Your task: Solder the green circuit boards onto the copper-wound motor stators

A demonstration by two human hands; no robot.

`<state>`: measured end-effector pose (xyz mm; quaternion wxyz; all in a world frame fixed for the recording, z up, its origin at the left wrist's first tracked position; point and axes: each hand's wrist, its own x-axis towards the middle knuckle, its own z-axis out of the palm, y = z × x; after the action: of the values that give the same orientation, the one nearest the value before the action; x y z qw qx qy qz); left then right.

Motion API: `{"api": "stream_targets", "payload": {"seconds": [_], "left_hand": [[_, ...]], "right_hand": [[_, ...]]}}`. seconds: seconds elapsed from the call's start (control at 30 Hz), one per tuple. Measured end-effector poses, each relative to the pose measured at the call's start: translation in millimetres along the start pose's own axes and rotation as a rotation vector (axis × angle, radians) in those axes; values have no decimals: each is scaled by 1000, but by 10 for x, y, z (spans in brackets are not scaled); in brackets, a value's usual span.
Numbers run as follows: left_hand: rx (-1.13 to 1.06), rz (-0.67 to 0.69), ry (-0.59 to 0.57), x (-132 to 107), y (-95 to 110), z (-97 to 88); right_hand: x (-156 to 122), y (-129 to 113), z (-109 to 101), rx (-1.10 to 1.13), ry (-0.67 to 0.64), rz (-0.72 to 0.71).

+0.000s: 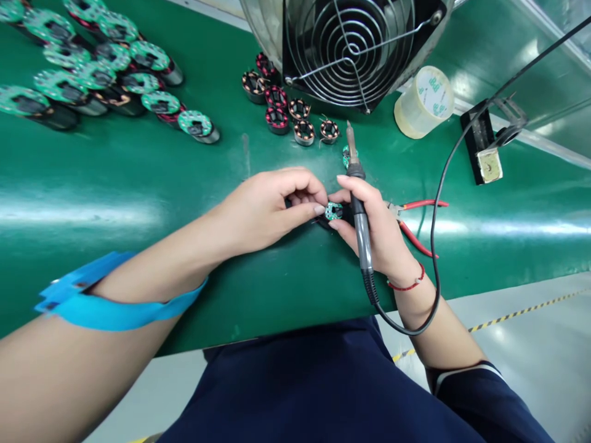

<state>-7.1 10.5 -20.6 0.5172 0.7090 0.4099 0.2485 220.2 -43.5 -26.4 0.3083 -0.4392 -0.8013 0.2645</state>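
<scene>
My left hand [263, 212] has thumb and index finger pinched at the left edge of a small round green circuit board [333, 211]. Beneath that board a dark part shows only partly, so its kind is hidden. A soldering iron [364, 243] with a grey and black handle rests across my right hand [385, 231], its tip pointing away from me and clear of the board. The thumb and fingertips of this same hand close on the board's right side. Another small green board [346, 156] lies on the bench behind the iron's tip.
Red-handled cutters [419, 203] lie right of my right hand. Several copper-wound stators [304, 131] stand before a fan [353, 55]. Board-topped motor parts [196, 125] crowd the far left. A tape roll [422, 101] and soldering iron stand [480, 144] sit right; the iron's cord [436, 227] loops over my forearm.
</scene>
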Motion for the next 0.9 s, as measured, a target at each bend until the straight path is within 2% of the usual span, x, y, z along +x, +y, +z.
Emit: {"api": "stream_targets", "payload": {"seconds": [0.13,0.33,0.43,0.77,0.9], "left_hand": [[3,17,2,15,51,26],[5,49,-4,27,48,39],[10,62,-12,28,40,46],[-17,-11,0,23,81,54],[-41,-60,0,31,90,41]], "right_hand": [[-11,-22,-19,10,9,-21],[71,-192,64,-135,246,-102],[124,-232,118,-188,302,-142],[77,-167,189,-252,363,-127],[48,-184,211,-306,333,-109]]}}
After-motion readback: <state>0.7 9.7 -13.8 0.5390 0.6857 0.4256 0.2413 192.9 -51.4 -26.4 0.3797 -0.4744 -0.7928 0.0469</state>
